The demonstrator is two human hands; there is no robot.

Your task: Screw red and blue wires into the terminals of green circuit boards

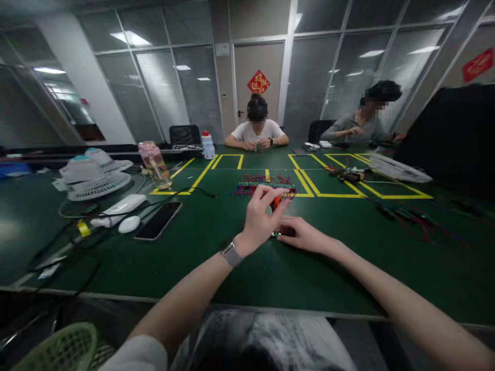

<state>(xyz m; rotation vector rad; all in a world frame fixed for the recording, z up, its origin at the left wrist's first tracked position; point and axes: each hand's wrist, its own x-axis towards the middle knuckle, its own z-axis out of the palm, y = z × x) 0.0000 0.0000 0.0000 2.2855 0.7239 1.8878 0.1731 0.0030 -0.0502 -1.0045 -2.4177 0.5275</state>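
My left hand (261, 214), with a watch (231, 254) on its wrist, is raised over the table with thumb and fingers curled round a small orange-and-black object (276, 202). Most of that object is hidden by the fingers, so its kind is unclear. Just below and to the right, my right hand (303, 235) rests low at the tabletop, its fingers bent together over something small and partly covered. A shiny metal bit (276, 234) shows at its fingertips. Directly beyond both hands lies a row of small green circuit boards (266, 182) with red and blue wires.
Left on the green table (216, 257) are a phone (159, 220), a white mouse (129, 223), cables, a pink bottle (155, 165) and white fans (96, 178). Loose wired parts (421, 219) lie right. Two people (257, 126) sit across, beyond yellow tape outlines.
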